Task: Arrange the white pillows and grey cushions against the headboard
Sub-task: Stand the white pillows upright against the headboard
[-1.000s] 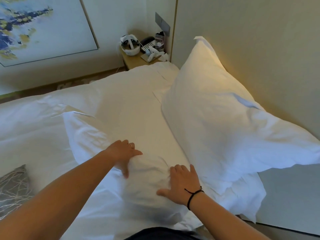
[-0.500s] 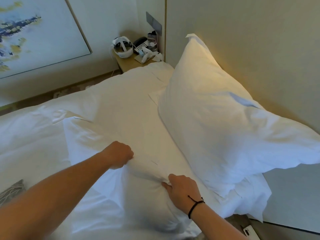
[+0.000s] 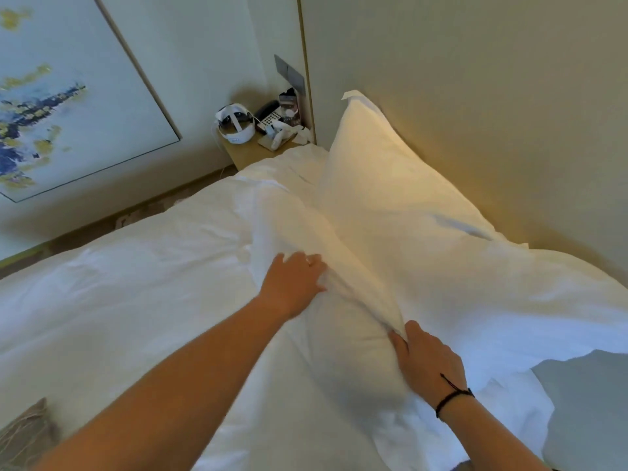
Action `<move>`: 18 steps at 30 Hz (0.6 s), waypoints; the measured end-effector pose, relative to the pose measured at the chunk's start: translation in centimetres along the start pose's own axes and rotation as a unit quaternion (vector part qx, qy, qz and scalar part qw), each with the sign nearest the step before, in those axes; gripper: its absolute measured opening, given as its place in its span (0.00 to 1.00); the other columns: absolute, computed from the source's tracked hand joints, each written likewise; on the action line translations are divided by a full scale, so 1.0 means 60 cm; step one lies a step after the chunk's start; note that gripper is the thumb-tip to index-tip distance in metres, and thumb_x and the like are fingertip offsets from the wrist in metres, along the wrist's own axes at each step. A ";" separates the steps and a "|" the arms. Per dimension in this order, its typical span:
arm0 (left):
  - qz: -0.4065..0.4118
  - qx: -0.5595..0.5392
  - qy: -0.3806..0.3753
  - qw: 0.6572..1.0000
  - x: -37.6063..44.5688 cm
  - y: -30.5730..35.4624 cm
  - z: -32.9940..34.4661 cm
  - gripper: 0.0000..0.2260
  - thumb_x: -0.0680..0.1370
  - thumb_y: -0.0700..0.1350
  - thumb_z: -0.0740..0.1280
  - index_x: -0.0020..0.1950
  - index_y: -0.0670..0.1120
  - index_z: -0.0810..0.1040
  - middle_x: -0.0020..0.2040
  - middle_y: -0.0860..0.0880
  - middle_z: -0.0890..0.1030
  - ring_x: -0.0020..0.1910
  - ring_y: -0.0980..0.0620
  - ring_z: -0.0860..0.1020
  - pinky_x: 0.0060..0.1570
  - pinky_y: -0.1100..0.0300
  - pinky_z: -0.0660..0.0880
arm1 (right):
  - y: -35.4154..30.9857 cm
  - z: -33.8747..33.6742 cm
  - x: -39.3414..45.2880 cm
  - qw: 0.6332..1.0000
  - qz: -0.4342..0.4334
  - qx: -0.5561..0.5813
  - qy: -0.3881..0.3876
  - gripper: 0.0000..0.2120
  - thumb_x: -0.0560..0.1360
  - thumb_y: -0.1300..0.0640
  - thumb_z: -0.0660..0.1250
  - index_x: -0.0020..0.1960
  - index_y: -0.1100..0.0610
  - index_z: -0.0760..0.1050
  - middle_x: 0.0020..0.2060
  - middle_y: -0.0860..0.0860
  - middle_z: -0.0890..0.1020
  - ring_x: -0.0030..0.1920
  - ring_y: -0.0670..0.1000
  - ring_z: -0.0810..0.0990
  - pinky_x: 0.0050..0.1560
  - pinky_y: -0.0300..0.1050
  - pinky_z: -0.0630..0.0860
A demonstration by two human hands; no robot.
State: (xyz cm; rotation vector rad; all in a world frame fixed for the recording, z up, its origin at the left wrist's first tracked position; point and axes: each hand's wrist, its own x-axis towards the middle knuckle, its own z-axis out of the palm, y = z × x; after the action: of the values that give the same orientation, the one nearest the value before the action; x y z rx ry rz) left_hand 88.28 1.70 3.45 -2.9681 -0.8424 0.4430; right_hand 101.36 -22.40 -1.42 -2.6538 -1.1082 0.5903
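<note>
Both hands' grip lifts front pillow [image 3: 339, 334], long axis along headboard [image 3: 475, 96].

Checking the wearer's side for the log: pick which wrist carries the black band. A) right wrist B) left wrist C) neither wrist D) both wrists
A: the black band circles the wrist just behind the right hand, which grips the front white pillow; the arm behind the left hand is bare.
</note>
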 end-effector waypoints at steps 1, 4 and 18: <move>-0.026 -0.067 -0.037 0.997 -0.007 0.029 0.024 0.27 0.79 0.59 0.61 0.76 0.54 0.60 0.79 0.50 0.59 0.73 0.46 0.64 0.69 0.43 0.62 | 0.007 0.006 0.007 1.000 0.014 0.001 -0.011 0.18 0.80 0.37 0.46 0.41 0.49 0.60 0.32 0.45 0.74 0.31 0.47 0.72 0.31 0.44 0.67; -0.080 -0.171 -0.080 0.979 -0.035 0.094 0.093 0.37 0.79 0.61 0.60 0.79 0.54 0.42 0.80 0.51 0.38 0.76 0.43 0.57 0.67 0.41 0.67 | 0.019 0.010 0.018 0.999 0.018 0.002 -0.032 0.17 0.78 0.38 0.48 0.39 0.49 0.60 0.34 0.45 0.74 0.32 0.47 0.73 0.31 0.44 0.65; -0.127 -0.302 -0.025 0.945 -0.063 0.086 0.116 0.34 0.78 0.60 0.62 0.78 0.60 0.47 0.80 0.53 0.39 0.74 0.46 0.64 0.61 0.45 0.73 | 0.086 -0.098 -0.034 0.985 0.063 0.147 -0.059 0.20 0.69 0.60 0.63 0.55 0.43 0.66 0.39 0.43 0.78 0.33 0.51 0.78 0.32 0.47 0.76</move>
State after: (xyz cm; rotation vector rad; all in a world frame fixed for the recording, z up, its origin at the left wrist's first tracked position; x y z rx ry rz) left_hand 85.94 -5.05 -2.75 -3.2981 -1.5996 0.2851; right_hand 105.90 -27.62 2.70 -2.4695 -0.8125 0.8724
